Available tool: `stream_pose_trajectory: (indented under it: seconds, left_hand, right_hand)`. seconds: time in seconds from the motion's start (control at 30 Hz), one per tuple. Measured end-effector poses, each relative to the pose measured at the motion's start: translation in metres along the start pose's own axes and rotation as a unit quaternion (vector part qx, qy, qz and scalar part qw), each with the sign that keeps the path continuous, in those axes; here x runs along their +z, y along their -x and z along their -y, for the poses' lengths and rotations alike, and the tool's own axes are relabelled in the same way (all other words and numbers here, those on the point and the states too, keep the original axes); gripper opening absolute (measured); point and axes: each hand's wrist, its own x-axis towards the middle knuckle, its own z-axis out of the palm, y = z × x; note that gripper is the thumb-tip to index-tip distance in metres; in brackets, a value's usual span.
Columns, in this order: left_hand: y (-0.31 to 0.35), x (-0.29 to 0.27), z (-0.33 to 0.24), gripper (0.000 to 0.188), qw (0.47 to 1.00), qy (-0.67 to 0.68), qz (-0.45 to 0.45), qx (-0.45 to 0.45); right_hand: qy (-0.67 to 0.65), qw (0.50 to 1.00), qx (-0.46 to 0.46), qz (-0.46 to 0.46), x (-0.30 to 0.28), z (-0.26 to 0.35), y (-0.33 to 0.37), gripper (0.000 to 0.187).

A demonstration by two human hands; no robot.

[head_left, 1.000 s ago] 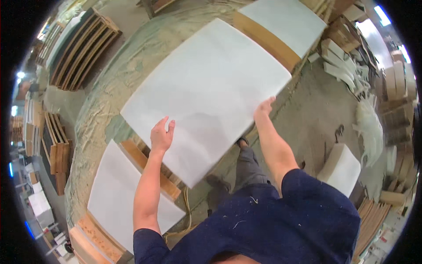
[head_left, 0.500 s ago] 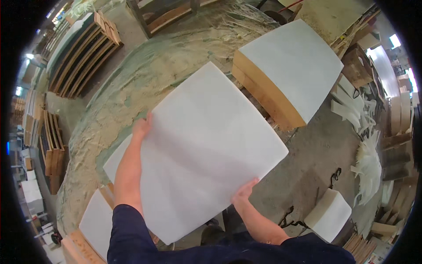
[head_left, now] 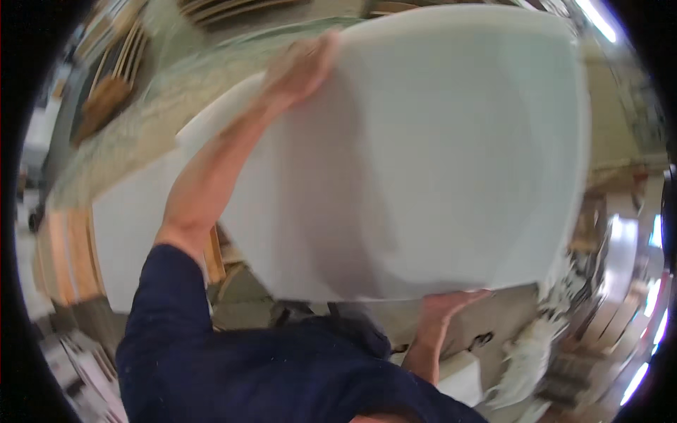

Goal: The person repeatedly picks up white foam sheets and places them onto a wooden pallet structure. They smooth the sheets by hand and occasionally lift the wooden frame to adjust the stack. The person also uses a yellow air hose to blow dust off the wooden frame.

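A large, smooth white panel [head_left: 451,162] with rounded edges fills the middle of the view, held up close to me. My left hand [head_left: 303,70] grips its upper left edge, the fingers partly blurred and curled over the rim. My right hand [head_left: 448,303] supports the lower edge from beneath, with the fingertips showing below the panel. A shadow falls across the panel's left half. Beneath my left forearm lies another white-topped piece [head_left: 130,229] with wooden sides, partly covered by my arm and the panel.
Film-covered, dusty surface [head_left: 162,106] stretches behind at the upper left. Slatted wooden frames [head_left: 116,84] stand beyond it. On the floor at the lower right are a small white block [head_left: 462,377] and a heap of white strips [head_left: 529,356]. Stacked boards [head_left: 599,317] line the right side.
The white panel has been lifted closer and turned, moving up and to the right with both hands on it. My view has swung, and the block at the upper right is now hidden.
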Motion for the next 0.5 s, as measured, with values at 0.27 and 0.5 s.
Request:
stream_pose_trajectory:
  seconds: [0.27, 0.5]
  left_hand:
    - [0.046, -0.039, 0.014, 0.071, 0.833, 0.413, -0.348, -0.120]
    - [0.091, 0.120, -0.006, 0.044, 0.398, 0.769, -0.365, -0.341]
  right_hand:
    - [0.108, 0.862, -0.489, 0.082, 0.110, 0.254, 0.049, 0.058]
    - [0.410, 0.545, -0.715, 0.153, 0.240, 0.382, 0.044, 0.066]
